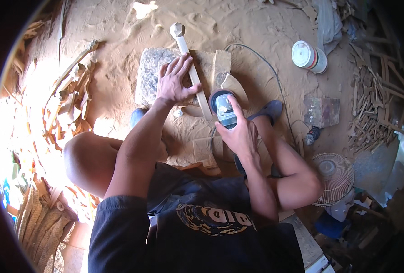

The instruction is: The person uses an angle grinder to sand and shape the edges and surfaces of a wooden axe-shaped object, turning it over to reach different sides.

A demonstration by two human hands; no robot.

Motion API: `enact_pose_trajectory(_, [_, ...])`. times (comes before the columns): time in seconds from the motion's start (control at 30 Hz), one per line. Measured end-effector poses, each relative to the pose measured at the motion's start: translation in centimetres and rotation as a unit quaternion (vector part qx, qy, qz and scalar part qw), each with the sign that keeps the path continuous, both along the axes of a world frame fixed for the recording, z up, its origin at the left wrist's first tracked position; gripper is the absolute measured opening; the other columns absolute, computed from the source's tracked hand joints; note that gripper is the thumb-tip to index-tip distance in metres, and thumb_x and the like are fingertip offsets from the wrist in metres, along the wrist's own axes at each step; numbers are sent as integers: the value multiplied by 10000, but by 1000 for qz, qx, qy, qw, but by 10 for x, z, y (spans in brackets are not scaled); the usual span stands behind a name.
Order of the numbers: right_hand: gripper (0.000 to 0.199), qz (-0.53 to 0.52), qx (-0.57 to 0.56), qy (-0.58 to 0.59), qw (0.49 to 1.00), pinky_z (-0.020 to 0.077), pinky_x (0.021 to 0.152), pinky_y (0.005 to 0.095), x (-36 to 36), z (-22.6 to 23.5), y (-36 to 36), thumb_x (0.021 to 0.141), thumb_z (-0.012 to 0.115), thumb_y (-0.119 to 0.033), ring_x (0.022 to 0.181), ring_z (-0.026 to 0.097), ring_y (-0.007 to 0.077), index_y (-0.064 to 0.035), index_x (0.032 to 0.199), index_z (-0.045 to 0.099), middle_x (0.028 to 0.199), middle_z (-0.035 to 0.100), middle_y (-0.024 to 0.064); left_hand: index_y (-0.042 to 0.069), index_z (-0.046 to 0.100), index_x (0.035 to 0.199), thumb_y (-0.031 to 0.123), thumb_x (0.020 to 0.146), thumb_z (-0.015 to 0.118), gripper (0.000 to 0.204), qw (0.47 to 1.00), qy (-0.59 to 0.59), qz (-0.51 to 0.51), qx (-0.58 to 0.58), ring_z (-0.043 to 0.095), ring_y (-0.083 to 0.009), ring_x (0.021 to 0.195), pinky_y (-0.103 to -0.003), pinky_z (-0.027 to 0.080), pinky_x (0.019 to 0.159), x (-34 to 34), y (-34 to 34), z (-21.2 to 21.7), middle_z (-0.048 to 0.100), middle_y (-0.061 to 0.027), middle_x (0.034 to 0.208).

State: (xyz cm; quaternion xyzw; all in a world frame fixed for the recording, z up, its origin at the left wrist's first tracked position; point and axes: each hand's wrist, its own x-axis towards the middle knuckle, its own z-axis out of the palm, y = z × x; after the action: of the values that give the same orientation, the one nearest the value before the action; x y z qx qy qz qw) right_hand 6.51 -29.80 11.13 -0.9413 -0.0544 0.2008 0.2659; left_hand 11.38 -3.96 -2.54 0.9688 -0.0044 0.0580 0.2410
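Observation:
A pale wooden stick [204, 104] with a faceted knob at its far end lies slantwise over a low wooden block [148, 75]. My left hand [177, 82] presses it there, fingers across the shaft and thumb along the near part. In my right hand [243, 132] is an angle grinder [225, 111], gripped by its body with the index finger stretched along the top. The round disc of the grinder sits close to the right side of the stick; whether they touch I cannot tell. A curved light wood piece [234, 88] stands just beyond the grinder.
Carved wooden pieces [70, 104] are heaped on the sandy ground at left. To the right are a white tub [307, 55], a box-like block [322, 111], a fan [334, 177] and a pile of wood sticks [374, 100]. A dark cable [274, 73] curves past the block.

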Motion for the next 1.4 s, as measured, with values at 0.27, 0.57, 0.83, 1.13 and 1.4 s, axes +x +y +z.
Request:
enact_pose_trajectory(0.27, [856,-22,-47,-17,999,596,841,600,6,1,5,878,839,-309,979,756,505,-256,1641,455,1156,774,287,148,457,1666,727,821,687,1050,1000,9,-3,17,382,-304,1605,-535,222,1317,-1,2,-3,417,-102,1751])
enact_pose_trajectory(0.57, [877,-111,-94,-35,989,593,919,544,25,-6,-25,837,884,-281,1067,749,477,-257,1620,488,1225,765,270,137,474,1661,738,822,674,1052,1000,1,-8,24,400,-307,1597,-543,233,1304,0,2,-7,437,-117,1738])
enact_pose_trajectory(0.83, [882,-74,103,-79,989,568,1065,444,48,-7,-19,850,871,-188,1255,725,389,-80,1621,455,1415,701,250,140,490,1652,765,809,685,1068,1000,9,-3,11,404,-302,1597,-535,232,1305,3,2,-3,455,-114,1729])
enact_pose_trajectory(1.13, [873,-94,6,-51,994,583,1006,498,57,-19,-11,854,870,-222,1194,733,442,-198,1624,459,1308,748,250,165,465,1665,723,811,693,1045,1000,11,-1,12,392,-284,1604,-528,208,1321,2,2,-6,450,-100,1734])
enact_pose_trajectory(1.4, [839,-151,42,-54,986,562,1067,453,28,-11,-50,842,867,-157,1243,733,365,-59,1587,493,1369,729,236,167,481,1658,749,807,691,1053,1000,2,5,28,408,-282,1591,-548,231,1303,2,2,-8,439,-71,1744])
